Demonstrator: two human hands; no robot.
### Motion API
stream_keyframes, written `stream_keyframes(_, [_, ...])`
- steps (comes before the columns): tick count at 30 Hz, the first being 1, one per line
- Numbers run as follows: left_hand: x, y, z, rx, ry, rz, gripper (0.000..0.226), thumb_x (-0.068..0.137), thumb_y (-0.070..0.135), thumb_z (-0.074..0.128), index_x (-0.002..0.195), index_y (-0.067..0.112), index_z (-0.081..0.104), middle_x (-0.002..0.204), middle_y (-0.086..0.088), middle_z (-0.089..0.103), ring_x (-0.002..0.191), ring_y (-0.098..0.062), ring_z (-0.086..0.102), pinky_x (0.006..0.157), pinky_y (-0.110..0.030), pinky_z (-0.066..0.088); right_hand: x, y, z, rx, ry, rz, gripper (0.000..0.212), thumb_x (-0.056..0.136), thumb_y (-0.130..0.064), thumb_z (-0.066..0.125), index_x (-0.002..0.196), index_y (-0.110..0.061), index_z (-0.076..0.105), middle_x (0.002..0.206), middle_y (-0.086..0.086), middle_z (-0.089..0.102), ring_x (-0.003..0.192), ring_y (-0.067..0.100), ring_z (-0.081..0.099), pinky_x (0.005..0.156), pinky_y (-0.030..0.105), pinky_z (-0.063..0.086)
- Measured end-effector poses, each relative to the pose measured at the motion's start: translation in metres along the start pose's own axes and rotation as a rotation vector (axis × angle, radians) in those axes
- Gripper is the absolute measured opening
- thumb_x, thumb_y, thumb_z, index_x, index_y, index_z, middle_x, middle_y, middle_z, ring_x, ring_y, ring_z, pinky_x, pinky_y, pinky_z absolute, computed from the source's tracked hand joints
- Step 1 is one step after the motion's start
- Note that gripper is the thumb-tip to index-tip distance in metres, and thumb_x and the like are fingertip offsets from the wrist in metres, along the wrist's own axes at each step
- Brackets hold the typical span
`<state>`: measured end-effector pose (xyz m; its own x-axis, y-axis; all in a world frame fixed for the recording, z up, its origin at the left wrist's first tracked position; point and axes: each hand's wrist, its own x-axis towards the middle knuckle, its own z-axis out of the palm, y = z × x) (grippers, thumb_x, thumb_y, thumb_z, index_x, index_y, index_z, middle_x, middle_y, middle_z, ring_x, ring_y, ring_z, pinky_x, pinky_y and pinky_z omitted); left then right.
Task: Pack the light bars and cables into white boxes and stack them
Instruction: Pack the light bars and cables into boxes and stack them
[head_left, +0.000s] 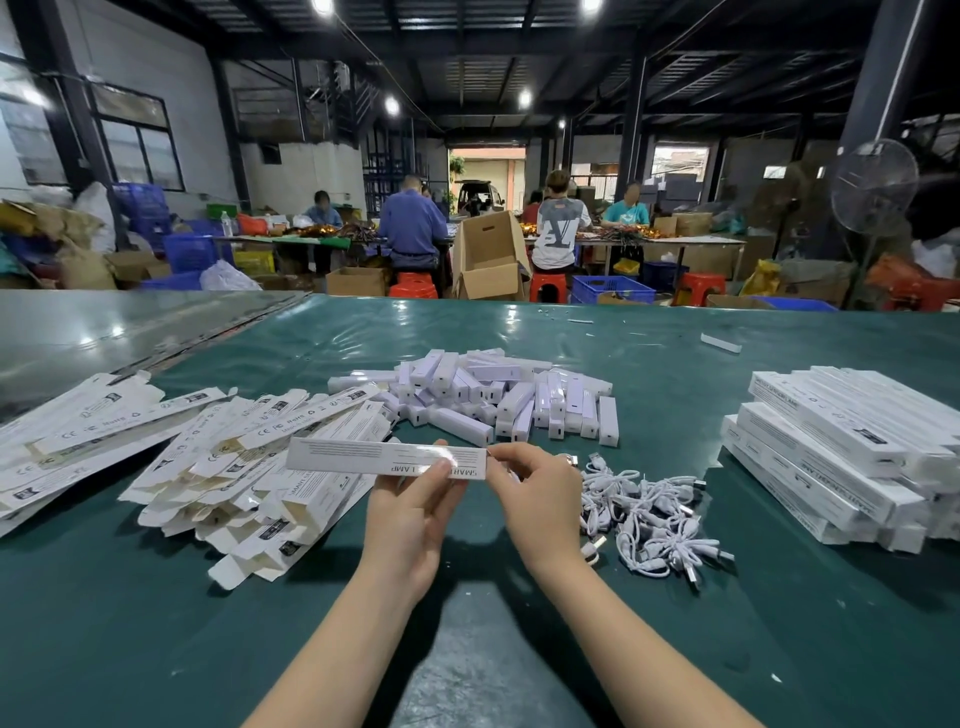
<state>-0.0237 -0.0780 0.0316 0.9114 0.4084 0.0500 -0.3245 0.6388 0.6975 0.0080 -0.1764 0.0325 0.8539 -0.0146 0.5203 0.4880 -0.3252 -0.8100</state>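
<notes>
Here, nearest the camera, two bare forearms reach out over the green worktop. The left hand holds a long white box from below, its grip clamped on the box towards the right-hand end, thumb and fingers curled up round it. The right hand pinches that same end of the box, fingertips drawn together on it. The box lies level, lengthwise from left to right, lifted clear of the worktop, with its printed lettering upside down to the viewer.

Just beyond and to the left sprawls a loose heap of flat cartons, still unfolded. To the right of the hands sits a tangle of white cables. Behind the box, in the middle of the worktop, is a pile of light bars. At the far right edge, closed boxes lie in a stack, several layers high.

Past the worktop, people sit at long tables in a workshop, with an open cardboard case, red stools and a standing fan among them.
</notes>
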Motion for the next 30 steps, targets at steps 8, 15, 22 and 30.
stream_keyframes(8, [0.001,-0.002,0.001,-0.075,0.065,0.05,0.025,0.088,-0.01,0.048,0.11,0.002,0.05,0.091,-0.013,0.06,0.085,-0.021,0.06,0.071,-0.023,0.056,-0.004,-0.003,0.012,0.522,-0.091,0.312,0.023,0.087,-0.003,0.06,0.082,-0.024,0.07,0.117,0.0,0.056,0.113,0.009,0.049,0.1,0.027,0.039])
stream_keyframes(15, [-0.002,-0.005,0.004,0.02,0.049,0.11,0.024,0.087,-0.01,0.05,0.104,0.007,0.052,0.092,-0.009,0.061,0.089,-0.021,0.06,0.077,-0.025,0.055,-0.005,-0.005,0.011,0.494,0.039,0.255,0.017,0.085,-0.004,0.062,0.093,-0.018,0.067,0.07,-0.002,0.062,0.067,0.01,0.055,0.073,0.028,0.052])
stream_keyframes(22, [-0.001,-0.002,0.004,0.026,0.011,0.157,0.031,0.086,-0.012,0.051,0.112,0.003,0.05,0.094,-0.01,0.062,0.09,-0.02,0.06,0.075,-0.023,0.055,-0.003,-0.008,0.009,0.692,-0.03,0.273,0.019,0.087,0.0,0.058,0.075,-0.015,0.06,0.07,0.0,0.064,0.07,0.011,0.059,0.066,0.02,0.053])
stream_keyframes(30, [0.0,0.0,0.003,-0.014,-0.015,0.091,0.031,0.088,-0.01,0.048,0.117,0.0,0.049,0.096,-0.014,0.061,0.094,-0.024,0.059,0.078,-0.025,0.055,0.003,-0.007,0.005,0.858,-0.07,0.326,0.017,0.084,0.008,0.058,0.073,-0.005,0.057,0.066,0.003,0.064,0.067,0.01,0.063,0.068,0.022,0.056])
